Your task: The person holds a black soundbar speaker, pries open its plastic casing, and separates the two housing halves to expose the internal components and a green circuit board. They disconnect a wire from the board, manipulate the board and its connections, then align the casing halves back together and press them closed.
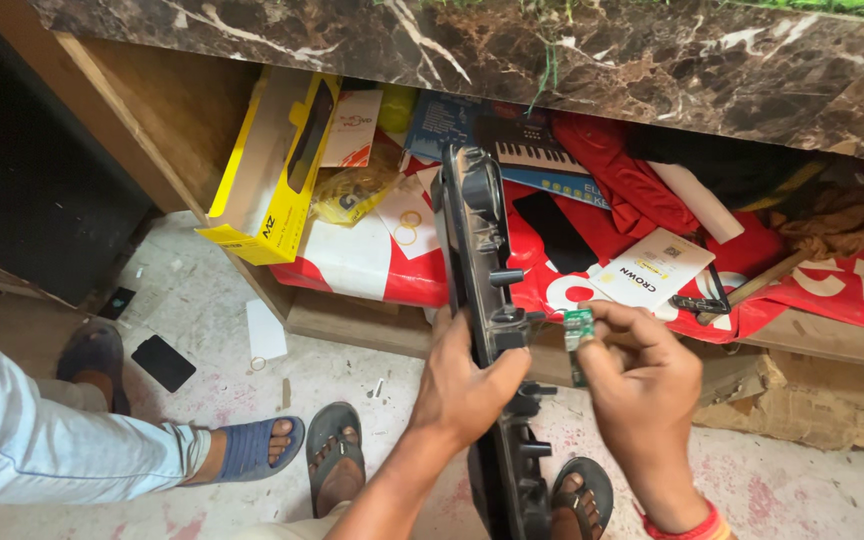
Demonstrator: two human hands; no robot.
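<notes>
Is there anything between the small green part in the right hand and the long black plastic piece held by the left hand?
Nothing visible. The right hand pinches the green part just beside the black plastic piece, gripped by the left hand; only a narrow open gap separates them.

Black plastic panel (497,330) — lower end cut off by frame edge

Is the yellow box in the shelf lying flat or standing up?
Standing, but tipped. The yellow box rests on its lower end and leans left against the wooden shelf wall.
</notes>
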